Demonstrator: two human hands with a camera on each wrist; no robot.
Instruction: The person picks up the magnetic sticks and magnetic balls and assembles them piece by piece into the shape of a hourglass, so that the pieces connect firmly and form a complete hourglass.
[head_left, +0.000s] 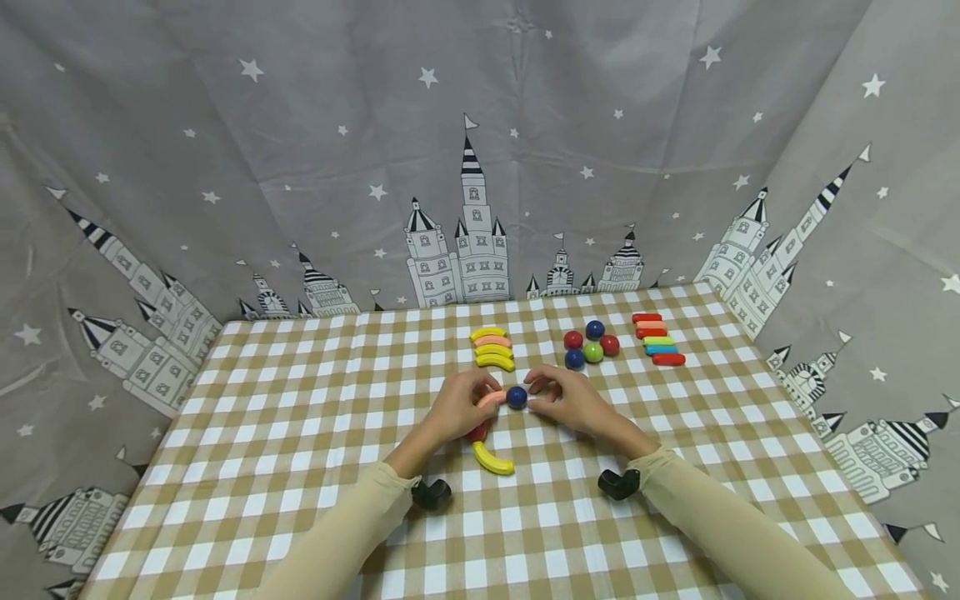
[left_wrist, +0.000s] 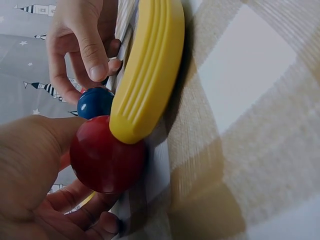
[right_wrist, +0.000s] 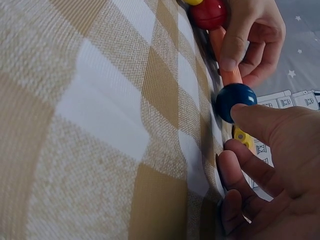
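While a yellow stick (head_left: pixel 492 461) lies nearest me, my left hand (head_left: pixel 459 404) pinches the orange stick (right_wrist: pixel 217 44), angled eight to two o'clock; the blue ball (head_left: pixel 517 397) at its tip lies at nine o'clock from my nearer, loosely parted right hand (head_left: pixel 573 402).

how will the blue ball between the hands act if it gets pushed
If free, the blue ball would likely roll, being round on a flat-looking cloth. The orange piece appears to meet it, so a push might move both, though whether they are joined isn't clear. Its glossy surface suggests it could be hard and slightly slippery.
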